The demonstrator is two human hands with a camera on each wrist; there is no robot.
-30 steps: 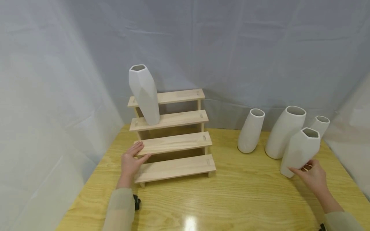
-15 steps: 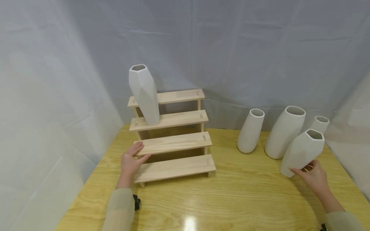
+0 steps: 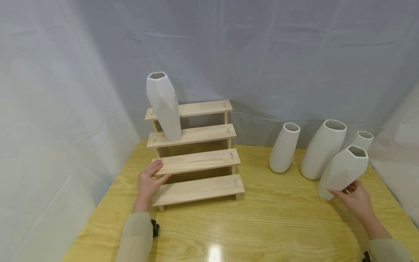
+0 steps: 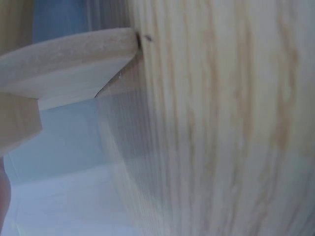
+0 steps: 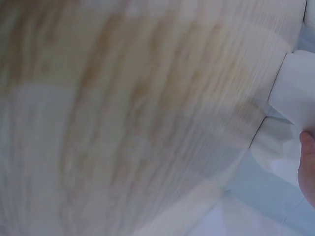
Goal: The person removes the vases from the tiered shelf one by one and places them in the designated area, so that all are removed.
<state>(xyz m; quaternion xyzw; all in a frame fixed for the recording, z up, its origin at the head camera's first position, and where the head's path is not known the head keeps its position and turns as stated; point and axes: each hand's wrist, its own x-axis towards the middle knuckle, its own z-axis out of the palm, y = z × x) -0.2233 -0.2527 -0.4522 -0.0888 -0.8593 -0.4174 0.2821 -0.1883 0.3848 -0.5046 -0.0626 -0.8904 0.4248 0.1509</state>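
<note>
A four-step wooden riser (image 3: 196, 160) stands on the yellow wooden table (image 3: 262, 222). A tall faceted white vase (image 3: 163, 107) stands on its second step from the top. My left hand (image 3: 148, 182) rests flat on the left end of the third step, fingers straight. At the right, my right hand (image 3: 351, 194) grips the base of a faceted white vase (image 3: 342, 171), which leans to the right. The left wrist view shows only blurred wood of the riser (image 4: 64, 64). In the right wrist view a fingertip (image 5: 307, 167) shows beside the white vase (image 5: 295, 88).
Three more white vases stand at the back right: a slim one (image 3: 284, 147), a large one (image 3: 322, 149) and a small one (image 3: 361, 140). Grey cloth walls close in the table on the left, back and right.
The vase in my right hand has tipped further to the right and its base has shifted slightly. My left hand has stayed on the step.
</note>
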